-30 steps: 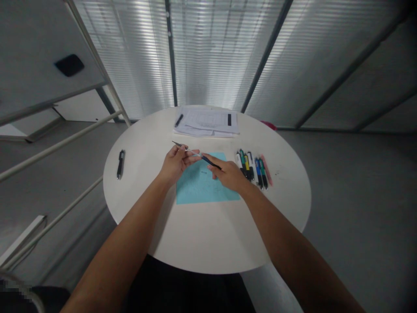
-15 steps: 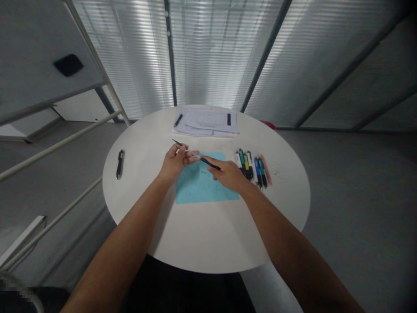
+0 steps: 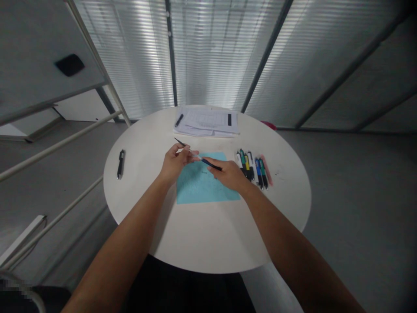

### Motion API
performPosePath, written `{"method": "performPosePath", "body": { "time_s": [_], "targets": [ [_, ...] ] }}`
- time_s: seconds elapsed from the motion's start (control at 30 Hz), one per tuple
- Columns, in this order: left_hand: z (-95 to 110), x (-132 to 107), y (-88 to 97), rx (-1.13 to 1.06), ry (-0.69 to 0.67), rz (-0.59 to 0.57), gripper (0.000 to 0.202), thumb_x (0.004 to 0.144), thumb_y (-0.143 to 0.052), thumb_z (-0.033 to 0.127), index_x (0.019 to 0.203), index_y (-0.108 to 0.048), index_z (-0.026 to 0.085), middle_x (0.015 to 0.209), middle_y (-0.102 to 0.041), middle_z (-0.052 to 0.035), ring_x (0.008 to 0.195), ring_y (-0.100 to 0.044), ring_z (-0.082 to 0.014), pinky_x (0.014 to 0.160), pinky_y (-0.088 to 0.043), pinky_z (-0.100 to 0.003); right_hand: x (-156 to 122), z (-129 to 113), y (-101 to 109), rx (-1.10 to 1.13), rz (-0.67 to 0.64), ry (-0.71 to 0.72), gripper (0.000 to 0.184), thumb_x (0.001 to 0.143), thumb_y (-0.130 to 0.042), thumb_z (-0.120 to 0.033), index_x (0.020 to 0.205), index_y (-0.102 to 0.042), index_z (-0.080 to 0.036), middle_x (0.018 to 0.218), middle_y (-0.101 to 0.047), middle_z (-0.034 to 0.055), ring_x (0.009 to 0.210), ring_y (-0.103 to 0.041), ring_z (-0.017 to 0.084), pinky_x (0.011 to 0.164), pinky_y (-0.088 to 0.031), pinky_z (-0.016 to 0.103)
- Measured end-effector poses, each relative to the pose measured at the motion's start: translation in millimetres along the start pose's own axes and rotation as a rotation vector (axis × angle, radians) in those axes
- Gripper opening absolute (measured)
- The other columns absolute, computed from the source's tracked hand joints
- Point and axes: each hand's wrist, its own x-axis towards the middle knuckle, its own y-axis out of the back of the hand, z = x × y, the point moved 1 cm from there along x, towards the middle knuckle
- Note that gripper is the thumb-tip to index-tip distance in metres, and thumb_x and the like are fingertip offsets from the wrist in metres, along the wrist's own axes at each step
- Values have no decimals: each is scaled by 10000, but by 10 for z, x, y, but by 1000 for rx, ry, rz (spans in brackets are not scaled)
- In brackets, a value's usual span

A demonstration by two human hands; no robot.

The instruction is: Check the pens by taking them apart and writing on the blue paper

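Observation:
Above a sheet of light blue paper (image 3: pixel 208 189) my two hands work close together. My left hand (image 3: pixel 175 161) is closed on a thin piece with a dark pointed tip (image 3: pixel 179 141); a pale section shows by its fingers. In my right hand (image 3: pixel 230 173) lies a dark, slim pen barrel (image 3: pixel 211 164), its end pointing at the left fingers. The two pieces line up, but I cannot tell whether they are joined. Small faint marks show on the blue sheet. Right beside my right hand lies a row of several pens (image 3: pixel 246 164).
The round white table (image 3: pixel 208 243) carries a stack of printed papers (image 3: pixel 208 119) with a dark pen (image 3: pixel 179 120) on it at the back. Another black pen (image 3: pixel 120 164) lies at the left. A pinkish strip (image 3: pixel 267 169) borders the pen row. White metal rails (image 3: pixel 61 141) stand left.
Almost nothing differs. The pointed piece in my left hand has shifted very slightly to the right, and both hands keep their hold.

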Motion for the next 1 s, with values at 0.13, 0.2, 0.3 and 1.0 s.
{"method": "performPosePath", "body": {
  "time_s": [0.13,0.2,0.3,1.0],
  "targets": [
    [20,-28,-11,42,-11,-2,362,705,-754,293,936,-503,173,819,-732,-72,698,-711,-176,790,-546,-373,21,28,-30,46,52,69,405,919,-504,-308,1317,-577,-307,1252,-655,4,1125,-634,207,990,-476,376],
    [25,-35,-12,42,-15,-3,374,688,-759,271,937,-497,175,832,-733,-74,707,-713,-180,784,-543,-369,30,40,-51,94,50,71,404,924,-498,-324,1321,-570,-306,1290,-628,-6,1174,-605,198,1032,-451,383],
    [23,-28,-12,44,-26,6,367,690,-750,267,932,-488,180,827,-733,-71,698,-710,-177,759,-539,-357,37,36,-67,153,32,69,403,931,-492,-358,1320,-573,-287,1295,-626,-1,1188,-594,192,1056,-431,389],
    [-10,-34,-27,85,-5,-57,322,697,-765,328,850,-540,156,784,-715,-63,697,-697,-176,791,-549,-393,55,45,-75,54,80,170,331,944,-472,-314,1229,-610,-218,1171,-665,72,1066,-610,189,951,-455,343]
  ]
}}
